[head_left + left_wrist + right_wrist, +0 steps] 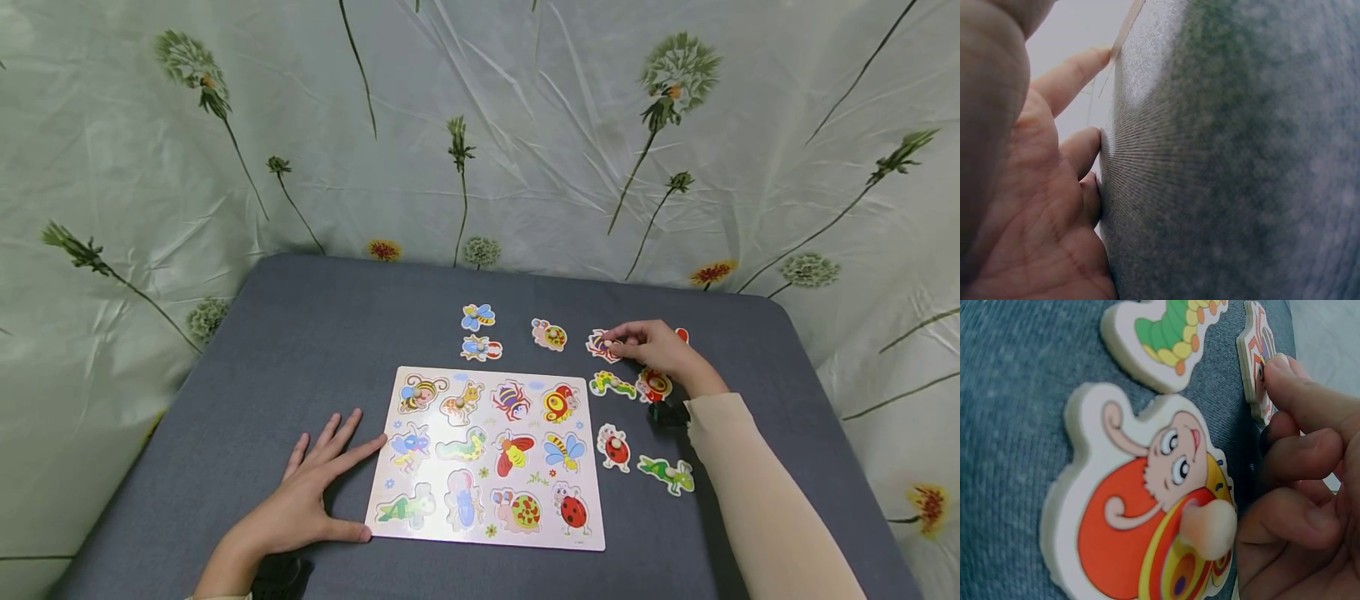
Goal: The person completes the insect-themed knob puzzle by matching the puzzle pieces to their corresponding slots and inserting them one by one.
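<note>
In the head view my right hand (660, 348) pinches a spider puzzle piece (597, 344) by its middle, above the board's right half. The right wrist view shows the thumb and index finger at the spider piece (1254, 362), which stands close to the cloth; the other fingers are curled. A flat puzzle board (480, 458) with insect pictures, one of them a spider, lies before me. My left hand (303, 500) is spread on the table, its thumb and index fingertips touching the board's left edge. Fingers and the board edge also show in the left wrist view.
Near the right hand lie a caterpillar piece (611, 384) and a red butterfly piece (654, 386). Ladybird (615, 450) and grasshopper (667, 475) pieces sit right of the board. Behind it are a snail piece (550, 335), a bee piece (477, 317) and a beetle piece (481, 348).
</note>
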Demonstrator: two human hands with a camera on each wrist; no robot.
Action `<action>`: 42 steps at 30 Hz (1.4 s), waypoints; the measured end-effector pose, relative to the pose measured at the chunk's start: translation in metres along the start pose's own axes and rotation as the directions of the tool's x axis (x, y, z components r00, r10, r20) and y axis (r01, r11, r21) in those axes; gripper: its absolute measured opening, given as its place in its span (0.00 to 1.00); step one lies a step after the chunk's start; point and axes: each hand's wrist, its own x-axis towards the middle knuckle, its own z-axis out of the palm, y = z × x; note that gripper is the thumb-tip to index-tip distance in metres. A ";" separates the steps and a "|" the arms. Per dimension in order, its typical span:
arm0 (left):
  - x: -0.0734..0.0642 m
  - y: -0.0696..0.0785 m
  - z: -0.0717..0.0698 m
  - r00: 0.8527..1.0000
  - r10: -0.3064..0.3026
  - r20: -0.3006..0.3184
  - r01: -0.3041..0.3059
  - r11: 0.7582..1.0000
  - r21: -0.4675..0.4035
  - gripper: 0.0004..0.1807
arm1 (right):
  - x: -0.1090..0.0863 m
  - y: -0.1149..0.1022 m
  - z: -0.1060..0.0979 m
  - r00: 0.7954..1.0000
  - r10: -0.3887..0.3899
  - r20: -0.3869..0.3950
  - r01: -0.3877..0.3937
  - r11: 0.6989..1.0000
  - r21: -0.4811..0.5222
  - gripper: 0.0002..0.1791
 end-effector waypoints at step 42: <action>0.001 -0.003 0.002 1.000 0.000 -0.010 0.000 1.000 0.006 0.63 | -0.010 -0.011 0.011 0.998 -0.046 -0.053 0.045 0.999 -0.019 0.19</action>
